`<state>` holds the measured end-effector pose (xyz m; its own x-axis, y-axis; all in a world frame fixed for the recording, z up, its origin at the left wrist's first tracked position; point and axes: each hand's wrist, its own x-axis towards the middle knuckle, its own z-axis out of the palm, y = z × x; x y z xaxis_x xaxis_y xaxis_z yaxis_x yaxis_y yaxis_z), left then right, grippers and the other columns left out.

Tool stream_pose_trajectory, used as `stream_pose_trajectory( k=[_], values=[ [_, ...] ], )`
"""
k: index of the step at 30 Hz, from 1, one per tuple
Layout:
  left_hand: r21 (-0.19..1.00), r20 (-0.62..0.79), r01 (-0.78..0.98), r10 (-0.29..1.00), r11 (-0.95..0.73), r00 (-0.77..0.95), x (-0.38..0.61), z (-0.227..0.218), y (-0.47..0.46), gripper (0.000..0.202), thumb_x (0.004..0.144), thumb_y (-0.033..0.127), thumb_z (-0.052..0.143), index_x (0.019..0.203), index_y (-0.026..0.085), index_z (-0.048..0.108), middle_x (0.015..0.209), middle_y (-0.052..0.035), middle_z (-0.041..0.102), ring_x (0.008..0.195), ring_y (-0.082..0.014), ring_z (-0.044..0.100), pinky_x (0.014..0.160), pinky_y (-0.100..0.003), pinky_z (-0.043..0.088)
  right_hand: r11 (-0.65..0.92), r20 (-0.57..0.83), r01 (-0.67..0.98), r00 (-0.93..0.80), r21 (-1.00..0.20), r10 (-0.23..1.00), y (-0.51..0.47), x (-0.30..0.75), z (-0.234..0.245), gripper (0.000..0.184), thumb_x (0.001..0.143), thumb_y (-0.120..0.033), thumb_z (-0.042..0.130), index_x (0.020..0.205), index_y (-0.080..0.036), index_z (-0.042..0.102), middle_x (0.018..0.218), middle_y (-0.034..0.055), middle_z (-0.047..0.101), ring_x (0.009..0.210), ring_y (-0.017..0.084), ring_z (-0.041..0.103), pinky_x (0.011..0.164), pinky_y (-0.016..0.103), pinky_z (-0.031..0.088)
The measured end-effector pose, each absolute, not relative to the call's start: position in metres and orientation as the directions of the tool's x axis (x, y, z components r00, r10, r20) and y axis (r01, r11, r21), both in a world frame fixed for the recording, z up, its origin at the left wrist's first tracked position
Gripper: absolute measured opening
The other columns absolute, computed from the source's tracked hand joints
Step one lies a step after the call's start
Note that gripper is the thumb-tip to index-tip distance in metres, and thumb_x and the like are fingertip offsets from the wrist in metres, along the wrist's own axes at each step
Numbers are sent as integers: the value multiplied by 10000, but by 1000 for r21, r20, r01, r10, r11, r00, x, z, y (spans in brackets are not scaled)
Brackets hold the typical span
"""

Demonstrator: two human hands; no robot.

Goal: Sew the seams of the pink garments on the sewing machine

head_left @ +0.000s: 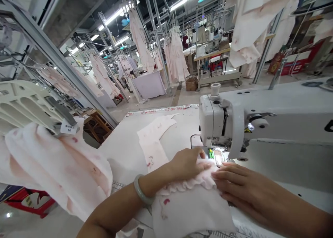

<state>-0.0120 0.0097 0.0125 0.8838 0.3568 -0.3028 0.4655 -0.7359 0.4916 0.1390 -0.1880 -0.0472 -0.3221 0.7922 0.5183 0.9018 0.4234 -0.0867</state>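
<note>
A pale pink fabric piece (192, 210) with a gathered ruffle and small reddish prints lies under the needle area of a white sewing machine (214, 120). My left hand (188, 165), a bangle on its wrist, is closed on the fabric just left of the presser foot, thumb and forefinger bent close together. From the right, my right hand (241, 184) holds the ruffle's edge with its fingertips, its thumb hidden. The machine's lamp lights the spot between both hands. Flat on the table behind my left hand is another cut pink piece (153, 137).
Pink fabric with a size M label (69, 127) hangs at left over a pale plastic rack (23, 99). Metal posts and hanging garments (177, 54) stand beyond the white table (125, 141). A measuring scale runs along the table's near edge.
</note>
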Motion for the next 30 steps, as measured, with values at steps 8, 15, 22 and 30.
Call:
stream_pose_trajectory(
  k=[8, 15, 22, 30],
  values=[
    [128, 104, -88, -75, -988, 992, -35, -14, 5, 263, 1060, 148, 562, 1265, 161, 727, 1375, -154, 772, 1327, -304, 702, 1159, -456, 557, 431, 493, 872, -276, -233, 825, -189, 137, -37, 231, 1174, -347, 556, 1206, -287, 777, 1166, 15, 859, 1072, 208, 807, 1014, 355, 619],
    [113, 194, -226, -202, -968, 960, -42, -47, 10, 460, 1080, 82, 467, 1495, 111, 665, 1498, -167, 748, 1475, -254, 656, 1240, -405, 535, 312, 594, 932, -147, -185, 791, -185, 143, -47, 296, 1179, -376, 527, 1210, -269, 801, 1188, 52, 865, 992, 222, 822, 852, 388, 620],
    [45, 193, -236, -223, -971, 956, -26, -48, 22, 412, 1098, 78, 461, 1449, 69, 676, 1384, -198, 773, 1419, -268, 688, 1231, -396, 546, 245, 611, 969, -206, 19, 764, -177, 155, -57, 352, 1215, -374, 455, 1237, -239, 779, 1193, 20, 881, 970, 202, 843, 890, 408, 556],
    [101, 167, -228, -210, -968, 963, -23, -43, 22, 366, 1096, 88, 480, 1391, 77, 696, 1398, -203, 764, 1455, -284, 662, 1234, -408, 546, 235, 624, 972, -174, -16, 762, -178, 161, -68, 298, 1197, -363, 492, 1361, -291, 731, 1173, -9, 883, 994, 204, 842, 1006, 401, 527]
  ],
)
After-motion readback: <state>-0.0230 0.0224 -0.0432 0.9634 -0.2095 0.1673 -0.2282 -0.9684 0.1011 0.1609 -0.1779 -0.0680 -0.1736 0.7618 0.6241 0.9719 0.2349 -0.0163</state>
